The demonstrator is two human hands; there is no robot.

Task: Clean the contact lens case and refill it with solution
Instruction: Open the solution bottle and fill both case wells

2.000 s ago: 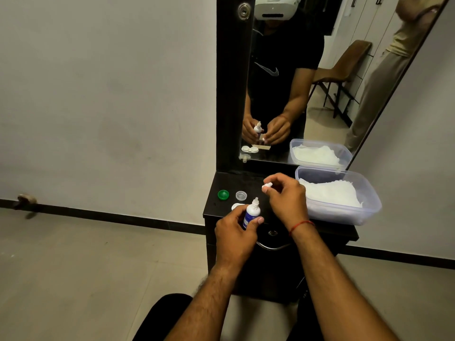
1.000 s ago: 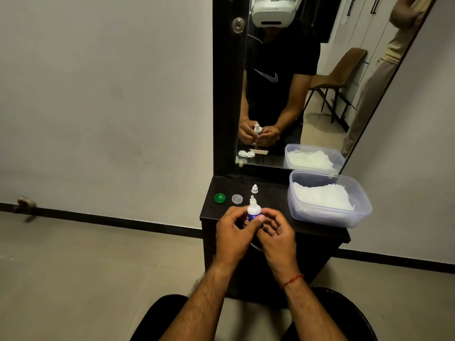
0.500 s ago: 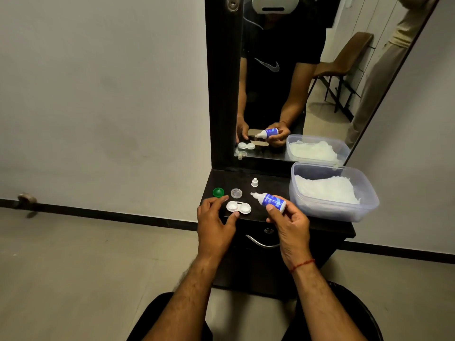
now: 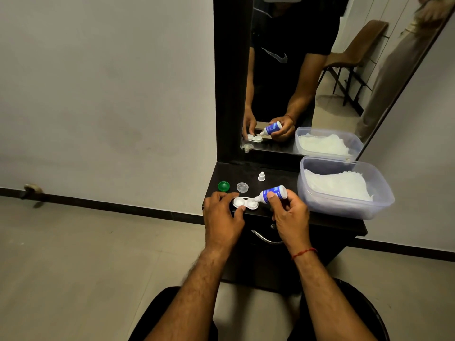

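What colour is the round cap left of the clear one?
Green, seen clearly in the head view.

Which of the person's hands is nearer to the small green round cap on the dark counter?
Left. The left hand sits just below the green round cap; the right hand is further right, holding the blue-labelled bottle.

The dark tabletop point(image 4: 278, 179) carries a lens case point(image 4: 245, 203), green cap point(image 4: 223, 186), clear cap point(image 4: 242, 187), white bottle cap point(image 4: 261, 176) and plastic tub point(image 4: 344, 207) (white-filled).

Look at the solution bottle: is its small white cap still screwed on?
No: the bottle, tilted in the right hand over the lens case, shows a bare nozzle, and the white cap stands apart on the countertop.
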